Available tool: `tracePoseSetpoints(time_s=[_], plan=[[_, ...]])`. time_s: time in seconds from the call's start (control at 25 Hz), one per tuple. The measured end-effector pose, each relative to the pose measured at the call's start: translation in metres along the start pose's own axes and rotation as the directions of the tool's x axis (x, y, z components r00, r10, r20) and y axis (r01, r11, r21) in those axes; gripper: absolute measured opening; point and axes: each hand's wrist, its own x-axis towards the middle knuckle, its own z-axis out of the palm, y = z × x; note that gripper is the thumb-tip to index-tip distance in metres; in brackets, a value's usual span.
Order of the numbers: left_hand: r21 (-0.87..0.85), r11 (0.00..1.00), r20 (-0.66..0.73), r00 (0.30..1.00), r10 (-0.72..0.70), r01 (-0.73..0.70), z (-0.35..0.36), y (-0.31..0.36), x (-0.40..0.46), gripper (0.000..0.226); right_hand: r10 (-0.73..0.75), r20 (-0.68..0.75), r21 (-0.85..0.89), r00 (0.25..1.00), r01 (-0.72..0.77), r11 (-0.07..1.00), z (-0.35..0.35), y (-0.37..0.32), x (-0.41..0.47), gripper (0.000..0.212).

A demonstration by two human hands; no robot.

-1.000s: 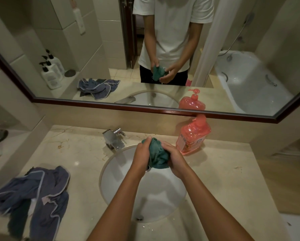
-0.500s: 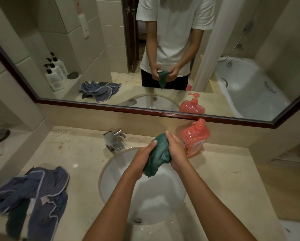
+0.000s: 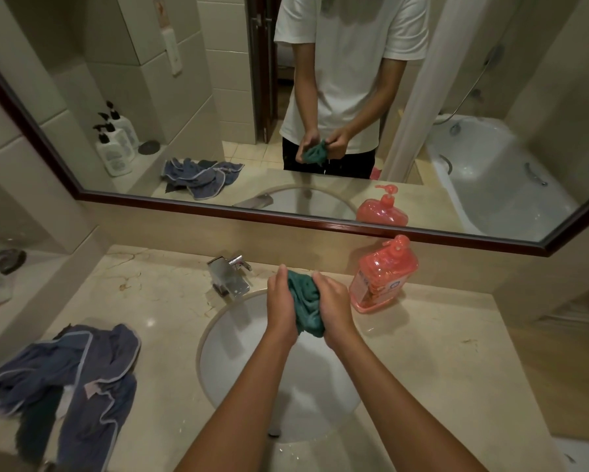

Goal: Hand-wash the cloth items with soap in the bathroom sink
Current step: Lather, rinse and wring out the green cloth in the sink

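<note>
A bunched green cloth [image 3: 306, 303] is held over the white sink basin [image 3: 238, 349]. My left hand [image 3: 282, 303] grips its left side and my right hand [image 3: 334, 304] grips its right side, fingers curled round the fabric. The cloth's lower end hangs between my wrists. A pink soap pump bottle [image 3: 383, 274] stands on the counter just right of my right hand. A heap of blue-grey cloths [image 3: 71, 379] lies on the counter at the left.
A chrome tap [image 3: 230, 274] stands behind the basin, left of my hands. The beige marble counter [image 3: 439, 362] runs round the sink. A framed mirror [image 3: 320, 226] fills the wall above. A side ledge [image 3: 13, 287] at the far left holds small items.
The cloth hung longer between my hands half a second ago; now both hands have bunched it tighter and turned against each other. The view has shifted slightly.
</note>
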Motion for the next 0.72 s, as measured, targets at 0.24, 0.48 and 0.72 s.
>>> tracePoseSetpoints(time_s=[0.24,0.48,0.72], plan=[[0.296,0.944,0.007,0.988,0.151,-0.146,0.011,-0.004,-0.010,0.042,-0.087,-0.197,-0.212,0.977,0.045,0.976,0.019,0.005,0.007,0.049],[0.390,0.910,0.084,0.989,0.119,-0.142,0.011,-0.007,-0.016,0.037,0.006,-0.301,-0.171,0.954,-0.061,0.983,0.016,0.001,0.031,0.049],[0.383,0.890,0.018,0.966,0.260,-0.247,-0.001,0.002,-0.011,0.037,-0.065,-0.116,-0.196,0.991,0.041,0.980,0.018,0.010,-0.002,0.042]])
